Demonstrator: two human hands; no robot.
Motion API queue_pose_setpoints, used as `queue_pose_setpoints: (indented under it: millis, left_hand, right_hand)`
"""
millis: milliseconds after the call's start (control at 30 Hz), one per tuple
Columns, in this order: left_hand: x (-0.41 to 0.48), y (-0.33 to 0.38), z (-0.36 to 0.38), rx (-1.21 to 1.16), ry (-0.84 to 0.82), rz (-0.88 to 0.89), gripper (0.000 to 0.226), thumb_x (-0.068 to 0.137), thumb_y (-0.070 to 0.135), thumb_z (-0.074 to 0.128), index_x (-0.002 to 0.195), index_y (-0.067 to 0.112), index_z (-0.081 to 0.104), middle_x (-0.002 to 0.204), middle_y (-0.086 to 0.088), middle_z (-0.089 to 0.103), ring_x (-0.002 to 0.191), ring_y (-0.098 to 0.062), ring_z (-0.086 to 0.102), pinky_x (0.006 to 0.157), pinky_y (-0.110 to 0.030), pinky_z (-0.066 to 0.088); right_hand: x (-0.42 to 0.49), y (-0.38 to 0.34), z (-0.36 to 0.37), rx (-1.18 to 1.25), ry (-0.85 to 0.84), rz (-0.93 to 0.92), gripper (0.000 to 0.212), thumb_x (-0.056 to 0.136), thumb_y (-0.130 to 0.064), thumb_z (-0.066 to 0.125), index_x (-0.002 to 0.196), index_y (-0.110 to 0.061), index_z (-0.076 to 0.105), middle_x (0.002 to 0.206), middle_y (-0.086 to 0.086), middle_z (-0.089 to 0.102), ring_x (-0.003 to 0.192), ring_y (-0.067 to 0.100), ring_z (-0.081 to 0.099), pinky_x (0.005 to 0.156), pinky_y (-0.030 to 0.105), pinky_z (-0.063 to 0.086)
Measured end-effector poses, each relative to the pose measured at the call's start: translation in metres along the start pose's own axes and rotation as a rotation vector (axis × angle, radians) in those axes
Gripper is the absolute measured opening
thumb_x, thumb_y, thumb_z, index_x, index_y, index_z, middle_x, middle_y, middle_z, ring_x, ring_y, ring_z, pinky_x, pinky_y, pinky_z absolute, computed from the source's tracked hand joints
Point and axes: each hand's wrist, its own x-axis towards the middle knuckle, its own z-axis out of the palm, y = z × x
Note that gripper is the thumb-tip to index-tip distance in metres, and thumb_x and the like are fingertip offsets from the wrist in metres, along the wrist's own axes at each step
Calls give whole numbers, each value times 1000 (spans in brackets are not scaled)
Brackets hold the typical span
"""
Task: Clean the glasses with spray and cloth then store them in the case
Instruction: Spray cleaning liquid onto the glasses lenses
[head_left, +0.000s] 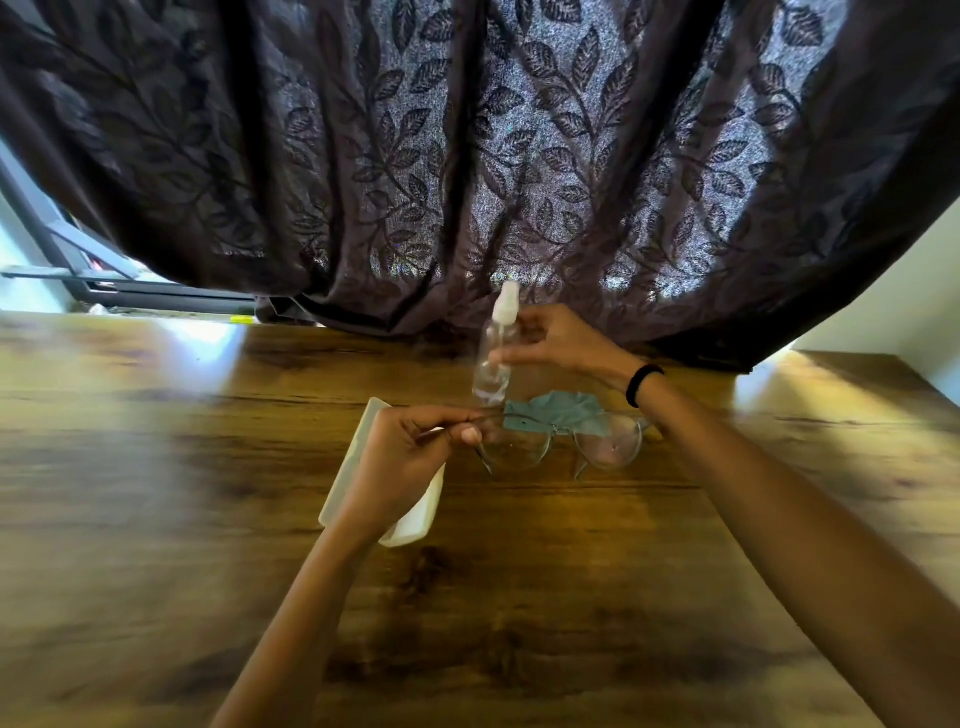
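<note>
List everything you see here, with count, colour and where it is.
table: one, brown wood, foreground
curtain: one, dark leaf-patterned, behind the table
cloth: one, teal, on the table
glasses: one pair, clear lenses, before the cloth
spray bottle: one, clear with white nozzle, held above the table
case: one, white, on the table, left of the glasses
wristband: one, black, right wrist
left hand: pinches the glasses at one end
right hand: holds the spray bottle

I am seeing the left hand (415, 441) pinching the thin metal-rimmed glasses (608, 447) at the brown wooden desk (156, 467), while the right hand (561, 338) is gripping the clear white-capped spray bottle (491, 374).
</note>
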Motion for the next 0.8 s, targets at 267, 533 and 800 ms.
queue_pose_setpoints:
  millis: [267,533,800]
  left_hand:
    - [0,-1,2,71,47,29,34,77,-5,62,80,28,68,77,30,69,83,7,65,71,-7,47]
    - [-2,2,9,-23,70,24,15,74,13,60,81,23,69,79,22,71,84,0,67,74,-11,50]
    - [-3,0,13,100,78,53,18,75,18,62,86,30,67,80,23,70,86,3,65,74,-10,49]
  right_hand:
    - [-38,-30,-42,194,392,-106,33,90,-19,40,101,-51,41,108,-10,53,100,14,59,91,48,47]
    - [-111,-49,-27,109,551,-250,39,91,-29,51,126,-27,34,87,-11,55,58,7,56,54,24,52]
    - [-166,-49,42,3,511,-259,68,87,-25,54,135,-55,16,89,-14,60,51,19,57,44,33,55]
